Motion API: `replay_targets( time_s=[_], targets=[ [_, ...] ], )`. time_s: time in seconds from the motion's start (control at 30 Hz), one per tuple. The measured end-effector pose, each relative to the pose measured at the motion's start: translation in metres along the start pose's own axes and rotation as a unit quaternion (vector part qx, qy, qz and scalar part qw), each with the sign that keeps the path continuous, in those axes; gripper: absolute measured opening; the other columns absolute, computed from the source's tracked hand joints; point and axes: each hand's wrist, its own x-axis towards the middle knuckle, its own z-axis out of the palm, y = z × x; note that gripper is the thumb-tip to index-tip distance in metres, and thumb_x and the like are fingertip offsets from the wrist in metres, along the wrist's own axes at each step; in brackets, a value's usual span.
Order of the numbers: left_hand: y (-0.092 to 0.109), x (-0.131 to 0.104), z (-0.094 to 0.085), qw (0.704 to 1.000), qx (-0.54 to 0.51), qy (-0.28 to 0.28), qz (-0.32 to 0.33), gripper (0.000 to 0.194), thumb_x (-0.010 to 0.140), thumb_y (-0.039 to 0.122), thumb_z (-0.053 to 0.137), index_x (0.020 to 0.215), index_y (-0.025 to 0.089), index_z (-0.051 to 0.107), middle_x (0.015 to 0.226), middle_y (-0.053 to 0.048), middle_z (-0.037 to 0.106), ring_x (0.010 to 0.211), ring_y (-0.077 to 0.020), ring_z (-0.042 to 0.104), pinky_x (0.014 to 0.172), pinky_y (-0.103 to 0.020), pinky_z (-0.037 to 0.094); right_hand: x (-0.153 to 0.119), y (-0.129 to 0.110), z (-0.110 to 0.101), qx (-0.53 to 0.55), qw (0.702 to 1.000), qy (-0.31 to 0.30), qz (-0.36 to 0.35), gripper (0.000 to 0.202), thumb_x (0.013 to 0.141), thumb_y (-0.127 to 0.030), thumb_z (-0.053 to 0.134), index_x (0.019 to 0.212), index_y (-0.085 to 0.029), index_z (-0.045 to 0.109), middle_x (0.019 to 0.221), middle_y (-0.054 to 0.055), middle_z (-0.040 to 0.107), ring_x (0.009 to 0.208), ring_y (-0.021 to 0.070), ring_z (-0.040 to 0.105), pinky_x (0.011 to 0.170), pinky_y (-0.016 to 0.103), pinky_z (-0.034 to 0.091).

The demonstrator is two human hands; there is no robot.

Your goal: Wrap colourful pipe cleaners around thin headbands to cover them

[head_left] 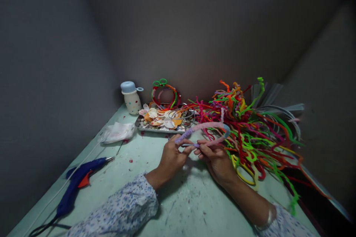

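Note:
A headband (pixel 210 126) wrapped in fuzzy pink, lilac and blue pipe cleaner is held up over the table, its curve pointing right. My left hand (pixel 174 159) is closed on its lilac end, with fingers and thumb pinching near the tip. The fingers of my right hand (pixel 217 161) are closed round the other end, where lilac wrapping meets a thin bare strip. Both hands' fingertips nearly meet between the two ends. Just behind the headband lies a metal tray (pixel 164 131) with white and orange flower pieces (pixel 169 119) and small beads.
A blue glue gun (pixel 73 187) with its cord lies at the left. Behind it are a plastic packet (pixel 118 132) and a white bottle (pixel 132 102) with a blue lid. Wrapped rings (pixel 164 94) stand in the tray. Tangled pipe cleaners (pixel 247 129) heap up at the right.

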Motion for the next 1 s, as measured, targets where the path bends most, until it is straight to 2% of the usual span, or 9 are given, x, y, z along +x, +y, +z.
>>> replay_targets(
  time_s=[0.13, 0.23, 0.37, 0.47, 0.6, 0.67, 0.87, 0.93, 1.0],
  targets=[
    [0.004, 0.003, -0.001, 0.998, -0.049, -0.023, -0.042, 0.014, 0.078, 0.029, 0.064, 0.082, 0.017, 0.071, 0.082, -0.006, 0.066, 0.079, -0.0183, 0.059, 0.073, -0.029, 0.044, 0.002, 0.002, -0.001, 0.0, 1.0, -0.005, 0.002, 0.03, 0.068, -0.037, 0.078, 0.088, -0.016, 0.071, 0.066, 0.003, 0.07, 0.06, 0.0145, 0.061, 0.057, 0.025, 0.047],
    [0.005, 0.005, -0.003, 0.995, -0.074, -0.048, -0.052, 0.023, 0.079, 0.036, 0.062, 0.088, 0.016, 0.071, 0.087, -0.006, 0.065, 0.075, -0.0161, 0.058, 0.068, -0.026, 0.043, 0.002, 0.002, -0.001, 0.021, 1.0, -0.008, 0.004, 0.032, 0.067, -0.039, 0.078, 0.087, -0.016, 0.07, 0.066, 0.003, 0.069, 0.057, 0.0133, 0.06, 0.055, 0.024, 0.046],
    [0.005, 0.007, -0.003, 0.986, -0.104, -0.069, -0.108, 0.029, 0.08, 0.041, 0.06, 0.081, 0.014, 0.07, 0.074, -0.003, 0.062, 0.063, -0.0128, 0.051, 0.058, -0.025, 0.037, 0.001, 0.0, 0.001, 0.033, 0.999, -0.018, 0.006, 0.031, 0.068, -0.038, 0.078, 0.088, -0.016, 0.069, 0.066, 0.002, 0.069, 0.056, 0.0122, 0.058, 0.056, 0.024, 0.046],
    [0.006, 0.008, -0.003, 0.971, -0.178, -0.068, -0.146, 0.029, 0.076, 0.042, 0.064, 0.079, 0.014, 0.068, 0.069, -0.002, 0.06, 0.063, -0.0122, 0.049, 0.06, -0.024, 0.035, -0.001, -0.006, 0.002, 0.039, 0.998, -0.041, 0.001, 0.03, 0.073, -0.039, 0.074, 0.094, -0.018, 0.069, 0.069, 0.002, 0.068, 0.06, 0.0123, 0.058, 0.057, 0.023, 0.045],
    [0.01, 0.007, -0.003, 0.944, -0.273, -0.076, -0.168, 0.031, 0.076, 0.045, 0.065, 0.071, 0.014, 0.065, 0.064, 0.001, 0.055, 0.061, -0.0106, 0.044, 0.061, -0.024, 0.034, -0.003, -0.014, 0.003, 0.027, 0.998, -0.053, -0.025, 0.028, 0.076, -0.04, 0.071, 0.096, -0.02, 0.07, 0.079, 0.002, 0.067, 0.065, 0.0127, 0.057, 0.056, 0.022, 0.044],
    [0.013, 0.006, -0.003, 0.934, -0.299, -0.08, -0.176, 0.033, 0.076, 0.047, 0.065, 0.069, 0.014, 0.063, 0.063, 0.001, 0.052, 0.059, -0.0098, 0.042, 0.06, -0.024, 0.033, -0.004, -0.015, 0.004, 0.014, 0.998, -0.048, -0.034, 0.027, 0.076, -0.04, 0.071, 0.095, -0.02, 0.07, 0.077, 0.001, 0.065, 0.064, 0.0124, 0.056, 0.055, 0.022, 0.043],
    [0.024, 0.003, -0.005, 0.939, -0.302, -0.055, -0.155, 0.025, 0.075, 0.038, 0.067, 0.072, 0.014, 0.065, 0.065, 0.0, 0.055, 0.062, -0.0111, 0.044, 0.062, -0.024, 0.034, 0.004, -0.028, 0.019, -0.042, 0.996, -0.051, -0.064, 0.028, 0.076, -0.041, 0.07, 0.09, -0.017, 0.07, 0.063, 0.0, 0.06, 0.057, 0.0121, 0.05, 0.051, 0.023, 0.04],
    [0.025, 0.004, -0.005, 0.915, -0.379, -0.058, -0.126, 0.022, 0.079, 0.036, 0.062, 0.075, 0.015, 0.065, 0.072, -0.002, 0.058, 0.066, -0.0116, 0.047, 0.063, -0.024, 0.036, 0.008, -0.042, 0.027, -0.068, 0.989, -0.079, -0.103, 0.027, 0.078, -0.041, 0.068, 0.09, -0.017, 0.069, 0.065, 0.001, 0.061, 0.058, 0.0129, 0.052, 0.052, 0.024, 0.041],
    [0.022, 0.005, -0.006, 0.867, -0.475, -0.058, -0.14, 0.03, 0.084, 0.041, 0.055, 0.085, 0.014, 0.067, 0.075, -0.004, 0.06, 0.067, -0.0128, 0.05, 0.064, -0.025, 0.038, 0.009, -0.059, 0.035, -0.125, 0.972, -0.112, -0.163, 0.025, 0.081, -0.04, 0.065, 0.092, -0.018, 0.068, 0.071, 0.002, 0.063, 0.062, 0.0142, 0.054, 0.057, 0.026, 0.044]
  ],
)
